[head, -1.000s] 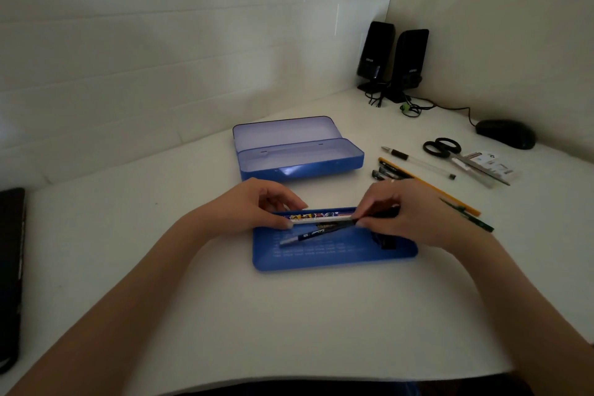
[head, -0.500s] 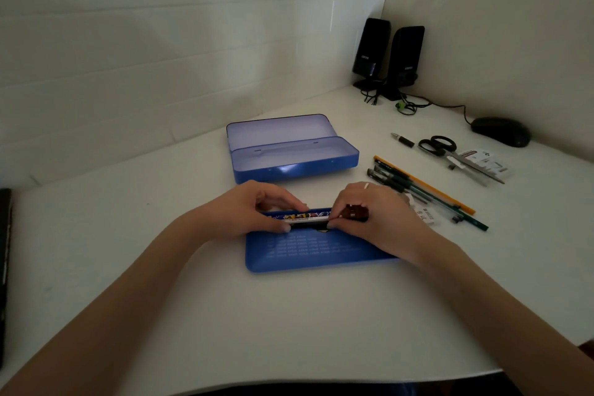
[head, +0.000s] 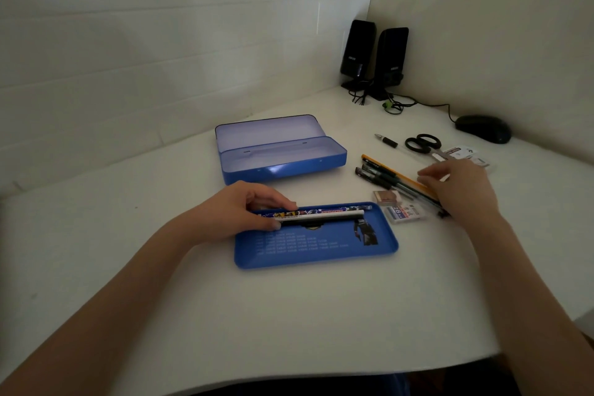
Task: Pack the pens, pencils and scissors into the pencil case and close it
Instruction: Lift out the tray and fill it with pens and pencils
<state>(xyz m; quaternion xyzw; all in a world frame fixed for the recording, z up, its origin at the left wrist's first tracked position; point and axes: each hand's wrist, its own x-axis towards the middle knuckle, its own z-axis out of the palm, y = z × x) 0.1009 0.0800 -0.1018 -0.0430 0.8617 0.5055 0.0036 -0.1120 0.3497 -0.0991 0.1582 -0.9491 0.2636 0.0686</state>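
Two hands visible, head view; left hand (head: pixel 239 207) pinches white pen (head: pixel 321 216) lying lengthwise in blue tray (head: pixel 316 251); right hand (head: pixel 456 185), fingers loose and empty, hovers over pens (head: pixel 382 178) running diagonally toward it; scissors (head: pixel 422 145) just beyond; open pencil case (head: pixel 283 151) far-left.

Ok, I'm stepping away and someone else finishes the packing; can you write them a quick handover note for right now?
Left hand: steadies the pens lying along the far edge of the blue tray.
Right hand: open, over the loose pens and pencils, nothing gripped yet.
Pencil case: open and empty, behind the tray.
Scissors and one more pen lie on the desk further back, on the right.
Done: a few pens in the tray.
Left: remaining pens, pencils, scissors, then fit the tray into the case and close it.
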